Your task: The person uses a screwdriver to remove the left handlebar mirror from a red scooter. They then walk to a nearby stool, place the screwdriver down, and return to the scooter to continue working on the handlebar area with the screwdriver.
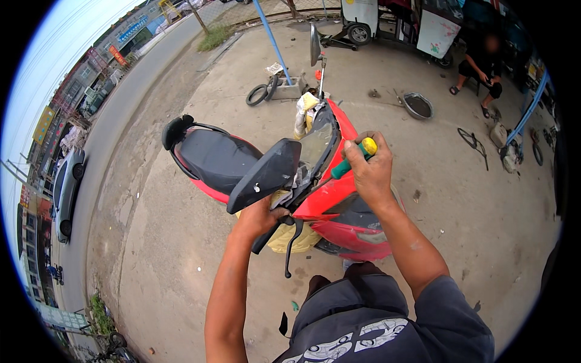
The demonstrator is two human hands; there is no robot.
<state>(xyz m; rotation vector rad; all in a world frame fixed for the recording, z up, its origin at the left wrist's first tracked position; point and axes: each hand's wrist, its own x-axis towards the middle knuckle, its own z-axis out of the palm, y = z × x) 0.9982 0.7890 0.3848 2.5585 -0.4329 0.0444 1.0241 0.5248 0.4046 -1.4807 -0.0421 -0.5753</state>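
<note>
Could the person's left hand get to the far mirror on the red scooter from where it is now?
Probably not without letting go. The left hand grips the near handlebar beside the black mirror, and the far upright mirror stands well beyond the red scooter's windscreen. The right hand holds a green-and-yellow-handled screwdriver.

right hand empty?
No, the right hand grips a screwdriver with a green and yellow handle above the red scooter.
</note>
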